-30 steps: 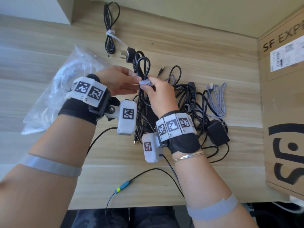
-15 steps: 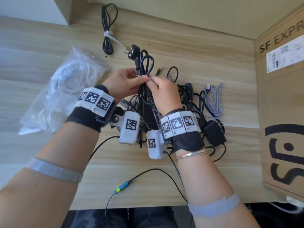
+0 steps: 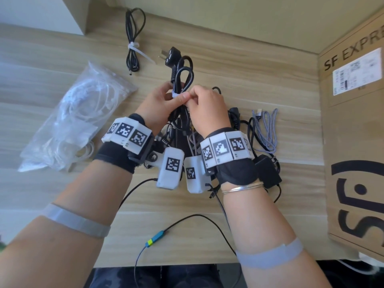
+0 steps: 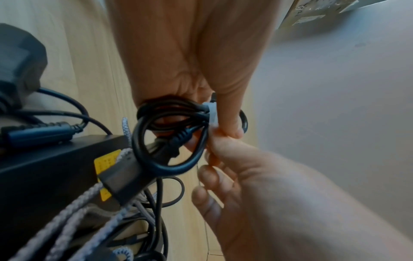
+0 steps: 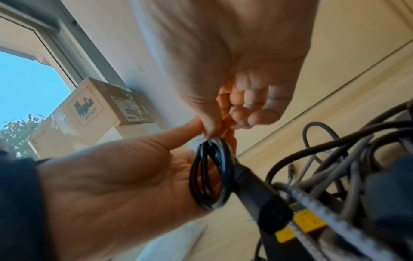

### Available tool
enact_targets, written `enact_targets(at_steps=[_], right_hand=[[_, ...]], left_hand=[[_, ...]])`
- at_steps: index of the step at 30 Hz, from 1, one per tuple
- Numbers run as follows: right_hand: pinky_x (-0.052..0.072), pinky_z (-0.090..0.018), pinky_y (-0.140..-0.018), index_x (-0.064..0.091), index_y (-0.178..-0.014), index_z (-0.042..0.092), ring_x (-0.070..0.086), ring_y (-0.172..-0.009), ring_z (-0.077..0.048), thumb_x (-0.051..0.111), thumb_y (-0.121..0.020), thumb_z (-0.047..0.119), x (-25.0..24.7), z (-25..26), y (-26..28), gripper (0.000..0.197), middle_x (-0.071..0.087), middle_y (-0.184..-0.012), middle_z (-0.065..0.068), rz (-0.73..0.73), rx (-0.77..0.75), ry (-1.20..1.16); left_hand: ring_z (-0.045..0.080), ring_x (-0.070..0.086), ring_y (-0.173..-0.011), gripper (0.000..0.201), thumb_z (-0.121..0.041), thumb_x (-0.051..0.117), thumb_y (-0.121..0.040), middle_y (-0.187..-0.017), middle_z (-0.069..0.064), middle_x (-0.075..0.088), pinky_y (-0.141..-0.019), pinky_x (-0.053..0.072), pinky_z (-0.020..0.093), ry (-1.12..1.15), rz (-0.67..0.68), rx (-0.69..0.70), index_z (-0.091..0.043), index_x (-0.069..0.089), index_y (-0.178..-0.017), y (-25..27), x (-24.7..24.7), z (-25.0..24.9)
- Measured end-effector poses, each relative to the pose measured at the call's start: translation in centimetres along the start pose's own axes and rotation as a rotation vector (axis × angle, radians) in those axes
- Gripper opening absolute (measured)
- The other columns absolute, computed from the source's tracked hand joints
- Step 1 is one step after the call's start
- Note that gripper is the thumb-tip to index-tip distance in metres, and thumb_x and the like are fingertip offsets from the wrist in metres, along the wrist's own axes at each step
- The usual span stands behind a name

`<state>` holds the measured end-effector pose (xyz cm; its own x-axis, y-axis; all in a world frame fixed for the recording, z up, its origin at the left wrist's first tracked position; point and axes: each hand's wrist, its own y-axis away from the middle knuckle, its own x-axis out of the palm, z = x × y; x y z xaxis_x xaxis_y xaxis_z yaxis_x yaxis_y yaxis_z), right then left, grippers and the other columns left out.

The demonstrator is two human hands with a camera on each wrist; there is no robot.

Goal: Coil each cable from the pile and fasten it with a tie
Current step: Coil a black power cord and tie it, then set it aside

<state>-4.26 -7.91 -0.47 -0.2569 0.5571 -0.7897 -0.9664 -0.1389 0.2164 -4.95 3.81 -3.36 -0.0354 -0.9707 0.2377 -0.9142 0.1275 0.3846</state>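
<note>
A coiled black cable (image 3: 181,80) is held up above the table (image 3: 239,65), just over the pile (image 3: 245,129) of loose cables. A white tie (image 3: 176,94) wraps its middle; its plug (image 3: 171,56) points away from the person, and a loop hangs down toward the pile.

The left hand (image 3: 160,104) grips the coil at the tie, thumb lying across the white band and fingers curled behind the strands. In the left wrist view the thumb presses beside the tie (image 4: 211,113) with the loop (image 4: 170,141) hanging below. The right hand (image 3: 207,109) meets it from the other side, thumb and forefinger pinched together at the tie, the other fingers curled in. The right wrist view shows both hands' fingertips touching above the coil (image 5: 211,176); the tie itself is hidden there.

Below the hands, the pile holds black leads, a grey braided cable (image 3: 266,125) at its right edge, and a black adapter (image 3: 267,171) near the right wrist. A finished coil (image 3: 134,38), bound with a white tie, lies at the far edge of the table, well apart. A clear bag (image 3: 79,121) of white ties lies to the left. A cardboard box (image 3: 353,142) stands at the right. A thin wire with a blue-green connector (image 3: 154,240) runs across the near edge.
</note>
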Motion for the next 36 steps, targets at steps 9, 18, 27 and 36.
enact_targets(at_steps=[9,18,27,36], right_hand=[[0.024,-0.03,-0.059,0.048,-0.077,0.014,0.041,-0.077,-0.017,0.043,-0.088,0.004,-2.0,0.0,0.2,0.016,0.048,-0.084,0.001,0.12,-0.081,0.053],[0.029,-0.027,-0.067,0.048,-0.083,0.016,0.043,-0.081,-0.015,0.046,-0.095,0.015,-2.4,-1.2,-0.4,0.013,0.049,-0.089,0.004,0.155,-0.095,0.035],[0.045,-0.032,-0.081,0.056,-0.099,0.01,0.059,-0.091,-0.02,0.057,-0.091,0.026,-3.4,-1.2,-1.8,0.017,0.065,-0.1,-0.004,0.163,-0.079,-0.097],[0.042,-0.03,-0.075,0.054,-0.092,0.011,0.058,-0.089,-0.022,0.061,-0.088,0.018,-3.8,-0.1,-3.0,0.011,0.062,-0.092,-0.003,0.165,-0.073,-0.146]], left_hand=[[0.0,0.06,-0.058,0.009,-0.015,0.05,-0.094,-0.064,-0.011,0.067,-0.058,0.048,0.015,-0.184,-0.105,0.07,-0.019,0.055,-0.087,-0.7,-0.1,-0.6],[0.013,0.063,-0.076,0.008,-0.014,0.051,-0.093,-0.077,-0.009,0.071,-0.08,0.053,0.034,-0.128,-0.068,0.006,-0.019,0.057,-0.094,-1.4,-0.4,-1.5],[0.006,0.06,-0.067,0.01,-0.012,0.046,-0.095,-0.086,0.001,0.063,-0.063,0.051,0.018,-0.185,-0.025,0.038,-0.018,0.054,-0.093,-1.1,1.2,-2.6],[-0.002,0.053,-0.051,0.019,-0.012,0.036,-0.099,-0.061,-0.012,0.058,-0.062,0.048,0.014,-0.155,-0.084,0.017,-0.014,0.054,-0.104,-0.9,1.5,-4.2]])
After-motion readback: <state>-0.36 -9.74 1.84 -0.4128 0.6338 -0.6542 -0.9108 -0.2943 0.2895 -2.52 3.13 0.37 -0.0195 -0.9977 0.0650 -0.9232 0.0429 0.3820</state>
